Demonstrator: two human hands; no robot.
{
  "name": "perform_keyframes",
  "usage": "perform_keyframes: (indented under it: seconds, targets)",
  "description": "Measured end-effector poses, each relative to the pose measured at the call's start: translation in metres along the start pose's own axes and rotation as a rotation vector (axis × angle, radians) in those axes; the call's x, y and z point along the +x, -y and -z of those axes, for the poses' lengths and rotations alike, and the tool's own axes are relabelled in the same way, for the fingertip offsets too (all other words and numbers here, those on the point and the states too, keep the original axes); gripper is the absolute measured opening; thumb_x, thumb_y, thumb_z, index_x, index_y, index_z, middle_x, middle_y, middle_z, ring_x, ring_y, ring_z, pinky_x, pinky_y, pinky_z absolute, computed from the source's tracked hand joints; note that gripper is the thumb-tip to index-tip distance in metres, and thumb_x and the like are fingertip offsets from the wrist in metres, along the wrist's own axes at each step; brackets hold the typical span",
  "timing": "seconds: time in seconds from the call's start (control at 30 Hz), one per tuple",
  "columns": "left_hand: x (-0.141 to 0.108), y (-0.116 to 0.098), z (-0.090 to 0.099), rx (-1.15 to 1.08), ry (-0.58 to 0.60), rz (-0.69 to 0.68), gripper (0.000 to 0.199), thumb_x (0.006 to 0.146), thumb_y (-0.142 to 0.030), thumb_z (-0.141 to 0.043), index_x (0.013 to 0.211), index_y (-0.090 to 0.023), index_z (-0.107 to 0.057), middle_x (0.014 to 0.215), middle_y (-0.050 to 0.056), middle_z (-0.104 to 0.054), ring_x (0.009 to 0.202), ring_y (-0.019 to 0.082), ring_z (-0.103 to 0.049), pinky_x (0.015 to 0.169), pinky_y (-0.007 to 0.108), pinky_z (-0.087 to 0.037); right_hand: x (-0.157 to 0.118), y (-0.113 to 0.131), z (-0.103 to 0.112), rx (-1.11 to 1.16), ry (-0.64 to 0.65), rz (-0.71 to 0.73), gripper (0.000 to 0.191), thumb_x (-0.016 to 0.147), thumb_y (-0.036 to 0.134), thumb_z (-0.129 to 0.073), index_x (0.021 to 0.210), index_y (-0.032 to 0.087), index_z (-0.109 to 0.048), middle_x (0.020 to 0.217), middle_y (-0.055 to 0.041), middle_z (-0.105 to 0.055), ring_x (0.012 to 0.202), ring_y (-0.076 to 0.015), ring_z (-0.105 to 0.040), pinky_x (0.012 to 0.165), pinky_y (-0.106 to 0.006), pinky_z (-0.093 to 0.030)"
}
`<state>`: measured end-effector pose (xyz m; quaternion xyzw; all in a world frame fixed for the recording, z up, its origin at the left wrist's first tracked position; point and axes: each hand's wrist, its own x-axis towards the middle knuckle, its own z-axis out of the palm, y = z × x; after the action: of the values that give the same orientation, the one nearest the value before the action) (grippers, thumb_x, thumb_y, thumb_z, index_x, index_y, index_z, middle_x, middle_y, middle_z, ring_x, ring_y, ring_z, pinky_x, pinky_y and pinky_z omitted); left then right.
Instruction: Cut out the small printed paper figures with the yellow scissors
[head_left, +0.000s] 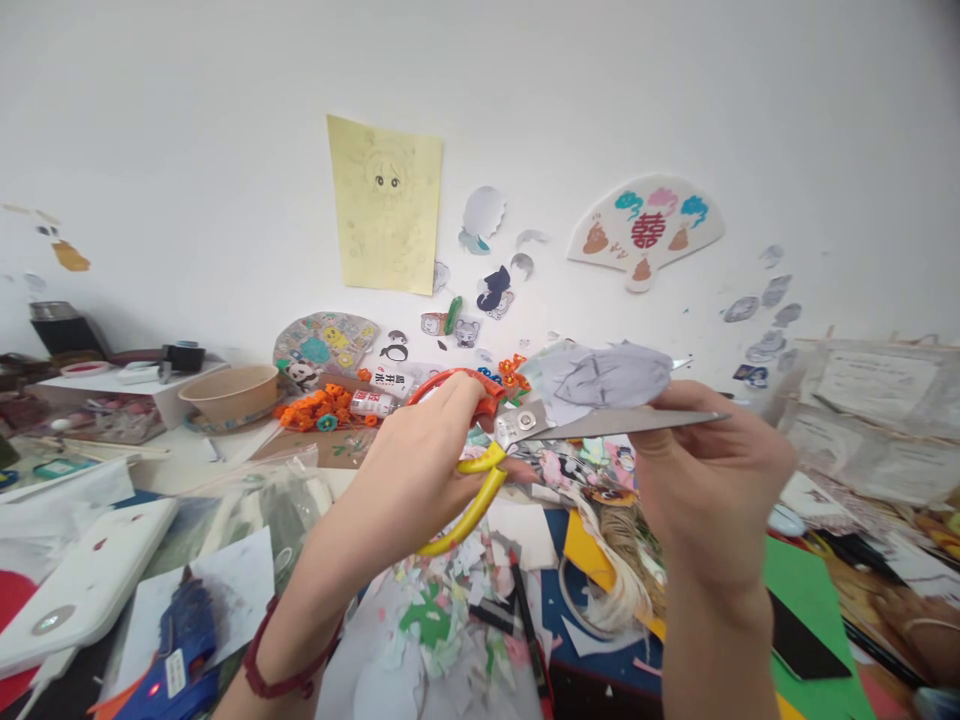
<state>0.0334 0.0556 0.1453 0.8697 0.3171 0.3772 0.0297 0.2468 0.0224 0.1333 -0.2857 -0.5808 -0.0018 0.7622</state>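
- 1 blue glue gun [185,622] toward near L corner of surface [251,440]; orange flowers [322,408] by far edge.
- Paper cutout [600,375] hides most of 1 blade of scissors [528,422].
- Scissors, above surface: handles in L hand [427,460], tips point R, long axis approx. parallel w/ far edge.
- R hand [709,455] pinches cutout.

Left hand [427,445] closed in grip, back of hand partly toward camera; upper fingers [456,398] bent, one fingertip showing lower, below them and to right. Left wrist [346,545] below and left of those fingers, roughly in line with left forearm [311,590], which slants up from lower left. Right hand [712,445] well right of left fingers, about level with them; right fingers [701,397] curled above thumb [651,443], closed in pinch, tips leftward. Right wrist [716,580] below fingers, right forearm [716,655] near upright. Hands apart.
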Motion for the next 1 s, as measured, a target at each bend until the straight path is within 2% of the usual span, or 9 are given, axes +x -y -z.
perform_keyframes:
  seconds: [0.17,0.27,0.4,0.6,0.77,1.0]
  targets:
    - [-0.0005,0.0016,-0.0012,0.008,0.003,0.011,0.032,0.092,-0.047,-0.06,0.092,-0.023,-0.039,0.089,-0.001,-0.055,0.071,0.016,-0.043,0.064,0.028,-0.032,0.001,0.0085,0.0022,0.139,0.122,-0.093,0.011,0.082,0.018,-0.078,0.09,0.025,-0.081,0.072,-0.0026,-0.077,0.064,-0.0212,-0.075,0.054,-0.03,-0.062]
    - [-0.001,0.0027,-0.0028,0.016,-0.01,0.011,0.033,0.091,-0.047,-0.061,0.091,-0.024,-0.038,0.087,-0.002,-0.054,0.07,0.016,-0.042,0.063,0.028,-0.032,0.0005,0.0095,0.0036,0.161,0.156,-0.103,0.017,0.081,0.015,-0.079,0.093,0.027,-0.081,0.075,-0.0004,-0.079,0.064,-0.0189,-0.076,0.058,-0.028,-0.064]
    - [-0.0009,0.004,-0.0043,0.024,-0.024,-0.001,0.033,0.091,-0.047,-0.062,0.092,-0.023,-0.039,0.087,-0.002,-0.054,0.071,0.016,-0.043,0.064,0.028,-0.032,-0.0004,0.0043,0.0044,0.115,0.109,-0.012,0.02,0.079,0.009,-0.079,0.09,0.027,-0.081,0.075,0.0026,-0.079,0.064,-0.0137,-0.073,0.057,-0.022,-0.06]
    - [-0.001,0.0062,-0.0059,0.026,-0.061,-0.041,0.032,0.091,-0.046,-0.064,0.096,-0.024,-0.041,0.095,-0.001,-0.058,0.074,0.016,-0.05,0.065,0.028,-0.035,-0.0017,0.0027,0.0045,-0.008,0.033,0.005,0.016,0.075,0.013,-0.082,0.084,0.025,-0.08,0.071,0.0024,-0.076,0.06,-0.0132,-0.068,0.051,-0.022,-0.056]
    - [-0.0022,0.0061,-0.0063,0.048,-0.061,-0.054,0.032,0.091,-0.045,-0.063,0.093,-0.024,-0.039,0.09,-0.002,-0.056,0.072,0.016,-0.05,0.064,0.028,-0.034,-0.0025,0.0048,0.0057,-0.077,0.012,0.062,0.011,0.077,0.017,-0.082,0.083,0.026,-0.08,0.071,0.0032,-0.076,0.06,-0.0135,-0.068,0.052,-0.024,-0.056]
    - [-0.0025,0.0037,-0.0044,0.073,-0.054,-0.06,0.031,0.093,-0.043,-0.061,0.09,-0.024,-0.036,0.083,-0.003,-0.052,0.067,0.016,-0.046,0.061,0.027,-0.032,-0.0039,0.0079,0.0062,-0.098,0.021,0.095,0.021,0.079,0.011,-0.08,0.09,0.028,-0.081,0.074,0.0063,-0.077,0.064,-0.011,-0.069,0.06,-0.022,-0.056]
